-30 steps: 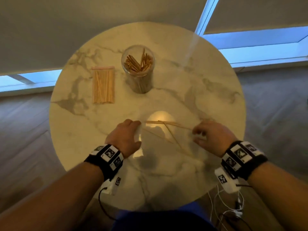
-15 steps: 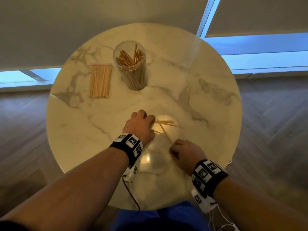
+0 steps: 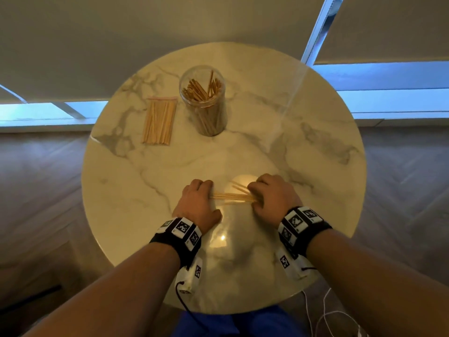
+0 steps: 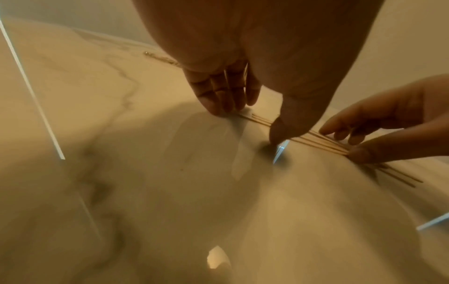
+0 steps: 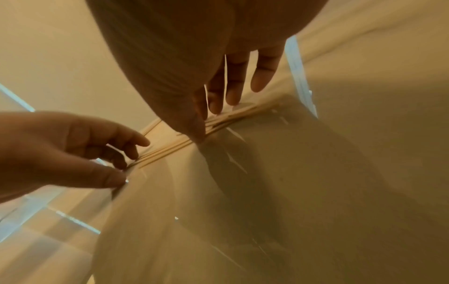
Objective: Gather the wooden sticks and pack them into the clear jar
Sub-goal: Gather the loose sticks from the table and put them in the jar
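Observation:
Several loose wooden sticks [image 3: 230, 197] lie almost parallel in a thin bundle on the near middle of the marble table [image 3: 126, 190]. My left hand [image 3: 211, 195] pinches their left end between fingers and thumb. My right hand [image 3: 252, 197] pinches the right end, where a few stick tips fan out past the knuckles. In the left wrist view my left hand [image 4: 252, 123] brackets the sticks [image 4: 316, 142]. The right wrist view shows my right hand [image 5: 206, 123] with its thumb down on the sticks [image 5: 170, 149]. The clear jar [image 3: 202, 100] stands upright at the back, partly filled with sticks.
A clear bag of sticks [image 3: 159, 121] lies flat to the left of the jar. The table is round, with its near edge just below my wrists. Wood floor surrounds it, and white cables [image 3: 323, 314] hang at the lower right.
The crossed, spread sticks have been drawn into one near-parallel bundle. My right hand moved from the near edge up to their right end, and my left hand stayed at the left end.

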